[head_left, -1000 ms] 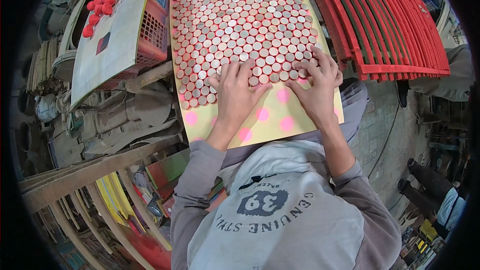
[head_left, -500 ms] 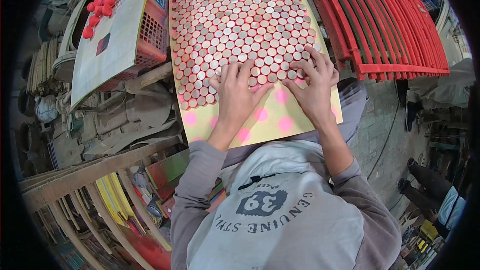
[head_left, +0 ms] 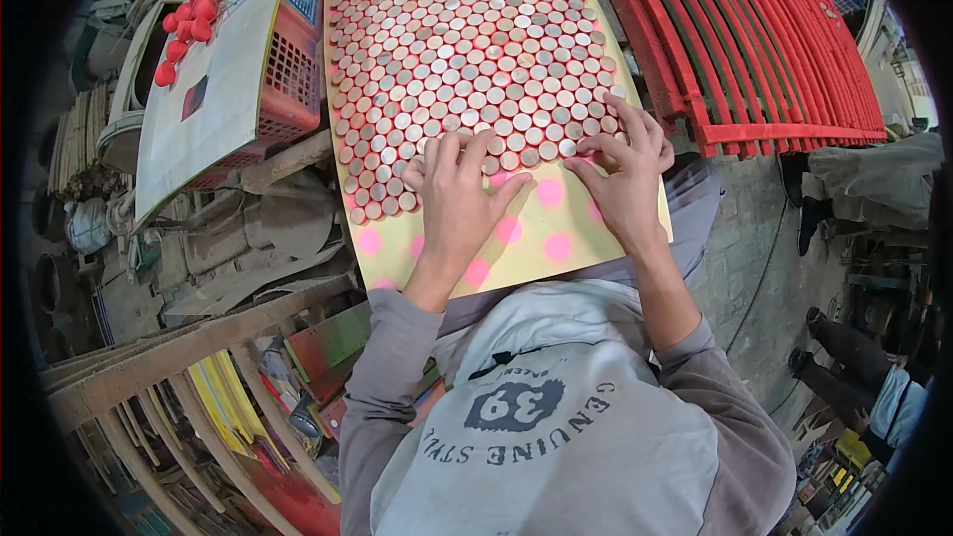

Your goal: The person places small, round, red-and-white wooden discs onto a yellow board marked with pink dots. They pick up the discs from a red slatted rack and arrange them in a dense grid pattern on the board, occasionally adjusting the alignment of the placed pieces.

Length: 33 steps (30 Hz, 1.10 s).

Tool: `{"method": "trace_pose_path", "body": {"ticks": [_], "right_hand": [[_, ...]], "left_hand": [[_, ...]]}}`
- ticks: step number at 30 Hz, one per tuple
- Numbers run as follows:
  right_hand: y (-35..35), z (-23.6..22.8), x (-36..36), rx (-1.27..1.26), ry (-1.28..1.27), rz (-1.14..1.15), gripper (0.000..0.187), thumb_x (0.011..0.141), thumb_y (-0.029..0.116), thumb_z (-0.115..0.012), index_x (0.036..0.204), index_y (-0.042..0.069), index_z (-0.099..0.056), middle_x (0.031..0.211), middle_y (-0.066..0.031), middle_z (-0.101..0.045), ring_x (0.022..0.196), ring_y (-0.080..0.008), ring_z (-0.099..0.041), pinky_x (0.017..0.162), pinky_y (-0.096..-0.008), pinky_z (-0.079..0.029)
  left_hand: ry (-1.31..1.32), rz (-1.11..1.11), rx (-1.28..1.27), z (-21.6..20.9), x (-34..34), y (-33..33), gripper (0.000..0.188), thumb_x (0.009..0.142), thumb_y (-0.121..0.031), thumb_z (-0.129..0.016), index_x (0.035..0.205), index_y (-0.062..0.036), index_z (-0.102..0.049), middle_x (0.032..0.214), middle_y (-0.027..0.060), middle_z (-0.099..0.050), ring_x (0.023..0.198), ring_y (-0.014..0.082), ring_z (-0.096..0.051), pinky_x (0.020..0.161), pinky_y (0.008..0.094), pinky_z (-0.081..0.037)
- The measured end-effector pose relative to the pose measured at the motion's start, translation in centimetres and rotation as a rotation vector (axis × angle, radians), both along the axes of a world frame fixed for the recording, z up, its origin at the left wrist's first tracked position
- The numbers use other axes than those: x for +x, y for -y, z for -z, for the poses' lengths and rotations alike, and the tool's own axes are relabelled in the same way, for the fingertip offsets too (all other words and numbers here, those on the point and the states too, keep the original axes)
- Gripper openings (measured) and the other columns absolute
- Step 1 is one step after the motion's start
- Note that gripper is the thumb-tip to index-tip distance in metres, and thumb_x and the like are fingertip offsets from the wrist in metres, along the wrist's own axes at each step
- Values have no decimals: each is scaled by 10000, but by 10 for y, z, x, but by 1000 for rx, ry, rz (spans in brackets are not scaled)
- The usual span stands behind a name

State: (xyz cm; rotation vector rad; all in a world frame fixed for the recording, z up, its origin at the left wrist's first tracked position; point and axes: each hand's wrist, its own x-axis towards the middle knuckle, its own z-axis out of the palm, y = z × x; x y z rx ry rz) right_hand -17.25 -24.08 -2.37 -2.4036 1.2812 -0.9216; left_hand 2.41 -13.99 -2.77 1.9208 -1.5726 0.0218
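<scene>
A pale yellow board point(head_left: 606, 244) lies across my lap, with blurry pink spots along its near part. Most of it is covered by tightly packed small round discs point(head_left: 447, 55), silvery to tan on top with red edges. At the near edge of the discs, my left hand point(head_left: 459, 201) rests its fingertips on them, its thumb stretched apart over bare board. My right hand point(head_left: 627, 179) is at the near right corner of the discs. Its fingers are bent and spread, with the index fingertip and thumb at the outermost discs. Neither hand visibly grips a disc.
Left of the board, a pale panel point(head_left: 213, 79) carrying red round-headed pieces point(head_left: 189, 25) lies on a pink crate point(head_left: 290, 74). A red slatted rack point(head_left: 754, 50) stands at the right. A wooden railing point(head_left: 199, 342) is at lower left. Another person's legs point(head_left: 844, 362) show at far right.
The board and surroundings have shifted slightly left in view. My right index finger has come down closer to the thumb; my left hand stays on the near discs.
</scene>
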Motion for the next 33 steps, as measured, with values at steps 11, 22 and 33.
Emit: {"method": "trace_pose_path", "body": {"ticks": [11,22,33], "right_hand": [[2,5,-14,-1,8,67,315,649,220,-932,900,164,-752,1442,-37,-559,1345,-303,-446,1090,-569,-224],[3,-2,-19,23,30,36,370,666,220,-929,981,158,-746,1441,-36,-563,1336,-305,-455,1108,-545,-229],[-1,-3,-34,51,38,87,634,722,171,-903,1279,66,-619,1405,-137,-575,1247,-325,-563,1037,-488,-415]], "left_hand": [[-35,7,4,0,4,-2,552,693,-389,-904,1128,-125,-690,1054,12,-595,1074,211,-527,879,462,-287],[-60,12,50,6,9,3,608,680,-433,-898,1159,-124,-686,1077,-18,-621,1075,192,-539,900,460,-281],[109,185,13,-11,8,8,724,829,-441,-817,1358,-9,-576,1412,181,-539,1381,337,-450,1127,550,-291]]}}
